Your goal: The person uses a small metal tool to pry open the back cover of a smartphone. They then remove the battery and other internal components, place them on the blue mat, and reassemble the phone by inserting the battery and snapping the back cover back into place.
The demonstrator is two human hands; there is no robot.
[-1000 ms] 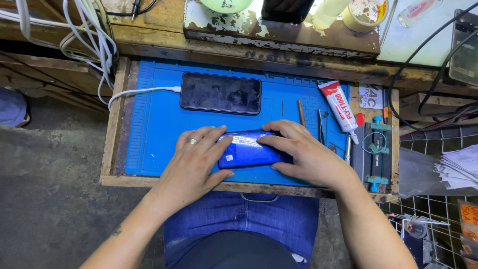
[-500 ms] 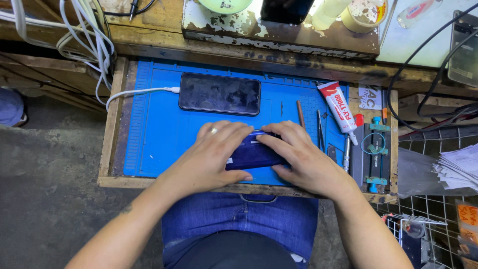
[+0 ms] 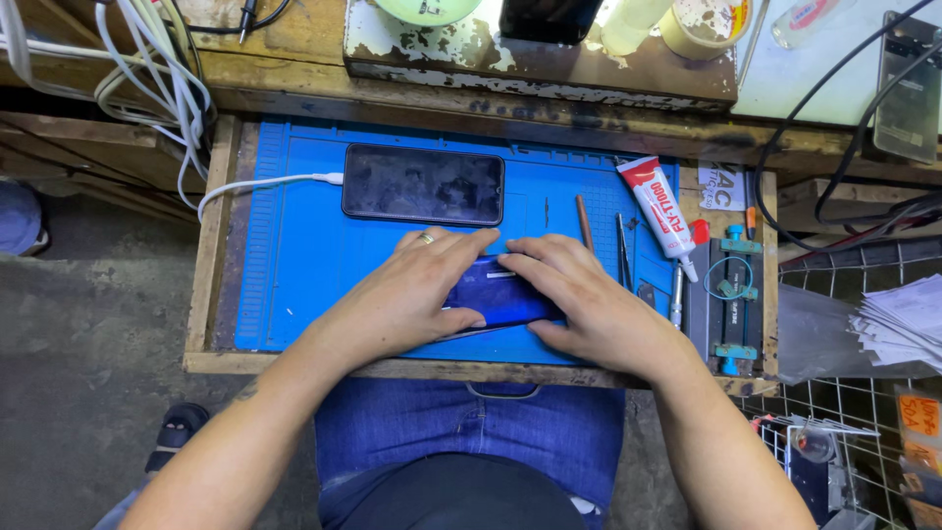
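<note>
Blue silicone work mat (image 3: 294,255) covers a shallow wooden tray (image 3: 211,245) pulled out over the person's lap, seen from the head camera looking straight down. Near the front edge of the mat lies a glossy dark blue phone (image 3: 500,297), long side running left to right, and both hands rest on top of it. The left hand (image 3: 412,290), with a ring on one finger, lies flat over the left end of the phone, fingers stretched out close together and pointing toward the right, thumb tucked along the front edge. The right hand (image 3: 589,304) covers the right end, fingers lying flat and close together, pointing left, so that the fingertips of the two hands meet over the top edge of the phone. Neither hand is curled into a grip; both press down with flattened fingers. Farther back on the mat lies a second phone (image 3: 422,185) with a dark screen facing up, and a white cable (image 3: 255,186) plugs into its left end. To the right of the hands sit a white glue tube with a red cap (image 3: 659,208), a thin brown stick (image 3: 584,222), tweezers (image 3: 624,250), and a small blue clamp (image 3: 731,294) at the tray's right side. Below the tray, blue jeans (image 3: 461,422) are visible.
</note>
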